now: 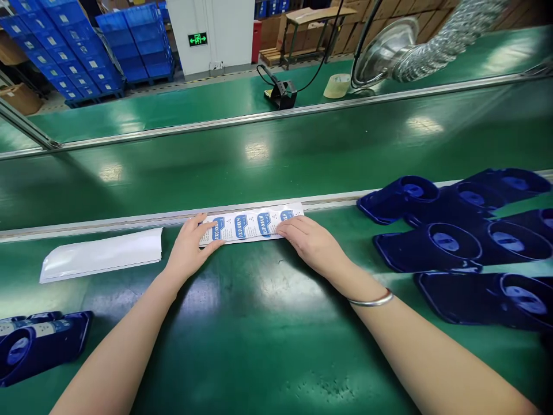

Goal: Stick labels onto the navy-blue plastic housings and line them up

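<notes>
A strip of labels point(253, 225), white with blue printed blocks, lies on the green work surface along the metal rail. My left hand point(186, 242) holds its left end, the thumb along the near edge and the fingers over the top. At the other end, my right hand point(309, 239) has its fingertips pressed together on the strip near the last blue block. A silver bangle point(371, 300) circles my right wrist. Left of my left hand lies a curled stack of white sheets point(103, 253), blank side up.
Several dark blue plastic housings point(432, 248) with round openings lie at the right. More blue housings point(47, 346), bearing labels, are at the lower left. Beyond the rail stand a black tool holder point(281, 95), a tape roll point(337, 86) and a flexible silver duct point(440, 52).
</notes>
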A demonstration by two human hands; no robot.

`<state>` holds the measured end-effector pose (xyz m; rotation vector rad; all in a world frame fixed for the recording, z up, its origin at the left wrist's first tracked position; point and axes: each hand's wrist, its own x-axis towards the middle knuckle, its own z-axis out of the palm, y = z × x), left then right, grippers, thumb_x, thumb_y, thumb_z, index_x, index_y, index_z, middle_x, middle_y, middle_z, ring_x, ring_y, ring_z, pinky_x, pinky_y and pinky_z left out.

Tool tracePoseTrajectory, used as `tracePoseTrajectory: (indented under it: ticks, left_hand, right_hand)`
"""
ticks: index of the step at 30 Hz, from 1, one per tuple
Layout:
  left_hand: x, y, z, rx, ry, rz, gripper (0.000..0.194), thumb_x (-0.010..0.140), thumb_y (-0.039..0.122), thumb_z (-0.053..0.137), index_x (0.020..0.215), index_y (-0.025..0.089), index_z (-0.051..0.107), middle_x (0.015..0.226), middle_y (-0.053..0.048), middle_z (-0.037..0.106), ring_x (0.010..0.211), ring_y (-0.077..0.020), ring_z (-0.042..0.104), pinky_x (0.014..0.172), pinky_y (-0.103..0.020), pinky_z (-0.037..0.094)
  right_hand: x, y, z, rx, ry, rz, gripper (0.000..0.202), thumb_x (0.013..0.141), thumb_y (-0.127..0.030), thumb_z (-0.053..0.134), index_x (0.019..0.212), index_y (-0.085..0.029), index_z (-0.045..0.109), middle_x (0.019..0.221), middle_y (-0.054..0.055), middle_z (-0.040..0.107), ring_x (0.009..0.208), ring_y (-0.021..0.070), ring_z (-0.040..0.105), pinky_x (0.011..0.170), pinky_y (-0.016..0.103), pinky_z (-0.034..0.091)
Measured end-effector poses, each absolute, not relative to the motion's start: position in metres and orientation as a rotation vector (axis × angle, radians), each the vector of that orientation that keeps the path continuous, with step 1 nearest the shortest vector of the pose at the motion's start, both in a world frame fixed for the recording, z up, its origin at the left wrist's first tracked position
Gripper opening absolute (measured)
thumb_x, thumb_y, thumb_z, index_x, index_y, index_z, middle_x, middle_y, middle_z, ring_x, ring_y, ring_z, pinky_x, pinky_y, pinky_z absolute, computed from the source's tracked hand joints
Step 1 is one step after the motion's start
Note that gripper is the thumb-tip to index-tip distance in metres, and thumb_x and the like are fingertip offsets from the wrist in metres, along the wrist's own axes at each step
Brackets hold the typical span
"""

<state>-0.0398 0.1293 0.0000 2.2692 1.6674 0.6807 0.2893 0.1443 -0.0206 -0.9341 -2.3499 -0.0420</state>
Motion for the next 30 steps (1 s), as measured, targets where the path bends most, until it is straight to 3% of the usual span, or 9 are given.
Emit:
tracePoseTrajectory:
  ticks: [4, 9, 15, 19, 22, 26, 29, 30]
  left_hand:
    - [-0.046, 0.138, -0.004, 2.439, 1.647, 0.601, 0.042, 0.097, 0.053, 0.055, 0.124, 0.024, 0.070, 0.145, -0.014, 0.059, 0.135, -0.0322, 0.056, 0.114, -0.054, 0.046]
    - [-0.050, 0.143, -0.005, 2.594, 1.590, 0.473, 0.036, 0.103, 0.044, 0.047, 0.123, 0.023, 0.069, 0.143, -0.015, 0.062, 0.142, -0.0325, 0.052, 0.116, -0.059, 0.042]
    - [-0.048, 0.140, 0.003, 2.706, 1.576, 0.439, 0.038, 0.099, 0.019, 0.044, 0.130, 0.022, 0.065, 0.144, -0.017, 0.061, 0.143, -0.0311, 0.051, 0.114, -0.059, 0.043]
    - [-0.042, 0.126, 0.023, 2.749, 1.688, 0.594, 0.046, 0.098, 0.011, 0.036, 0.132, 0.023, 0.064, 0.151, -0.017, 0.055, 0.148, -0.0313, 0.043, 0.119, -0.065, 0.032]
    - [-0.042, 0.094, 0.035, 2.798, 1.691, 0.707, 0.046, 0.100, 0.013, 0.035, 0.135, 0.024, 0.063, 0.153, -0.016, 0.053, 0.151, -0.0303, 0.038, 0.123, -0.063, 0.029]
    - [-0.048, 0.039, 0.031, 2.884, 1.461, 0.576, 0.047, 0.100, 0.017, 0.039, 0.138, 0.033, 0.062, 0.150, -0.009, 0.058, 0.145, -0.0297, 0.048, 0.119, -0.057, 0.040]
    - [-0.062, 0.015, 0.012, 2.963, 1.228, 0.473, 0.048, 0.096, 0.035, 0.054, 0.142, 0.045, 0.057, 0.144, -0.002, 0.063, 0.139, -0.0337, 0.054, 0.112, -0.058, 0.050]
    - [-0.068, 0.017, 0.003, 2.999, 1.166, 0.492, 0.057, 0.091, 0.042, 0.060, 0.147, 0.047, 0.051, 0.147, -0.002, 0.061, 0.139, -0.0357, 0.054, 0.110, -0.059, 0.051]
  right_hand:
    - [0.288, 0.145, -0.020, -0.946, -2.339, -0.100, 0.025, 0.105, -0.015, 0.044, 0.106, -0.017, 0.069, 0.097, 0.012, 0.070, 0.091, 0.0258, 0.062, 0.082, 0.040, 0.054]
    - [0.284, 0.145, -0.016, -0.906, -2.347, -0.166, 0.026, 0.105, -0.013, 0.044, 0.110, -0.015, 0.070, 0.100, 0.013, 0.070, 0.099, 0.0270, 0.062, 0.085, 0.041, 0.053]
    - [0.276, 0.146, -0.011, -0.847, -2.366, -0.283, 0.024, 0.103, -0.010, 0.047, 0.109, -0.013, 0.070, 0.101, 0.014, 0.071, 0.097, 0.0269, 0.063, 0.083, 0.041, 0.053]
    - [0.277, 0.135, -0.001, -0.850, -2.281, -0.335, 0.029, 0.103, -0.007, 0.042, 0.111, -0.012, 0.070, 0.104, 0.016, 0.072, 0.100, 0.0273, 0.064, 0.085, 0.043, 0.053]
    - [0.283, 0.113, 0.009, -0.837, -2.254, -0.319, 0.029, 0.104, -0.010, 0.042, 0.112, -0.013, 0.069, 0.108, 0.017, 0.072, 0.104, 0.0276, 0.064, 0.086, 0.044, 0.052]
    - [0.287, 0.073, 0.023, -0.860, -2.334, -0.241, 0.025, 0.104, -0.033, 0.052, 0.102, -0.015, 0.070, 0.097, 0.014, 0.072, 0.092, 0.0267, 0.064, 0.079, 0.042, 0.052]
    - [0.275, 0.047, 0.035, -0.993, -2.394, -0.226, 0.034, 0.102, -0.045, 0.056, 0.111, -0.014, 0.067, 0.106, 0.014, 0.071, 0.095, 0.0249, 0.064, 0.081, 0.040, 0.052]
    - [0.269, 0.044, 0.037, -1.025, -2.423, -0.236, 0.039, 0.099, -0.051, 0.059, 0.114, -0.015, 0.066, 0.109, 0.011, 0.071, 0.096, 0.0230, 0.064, 0.081, 0.037, 0.052]
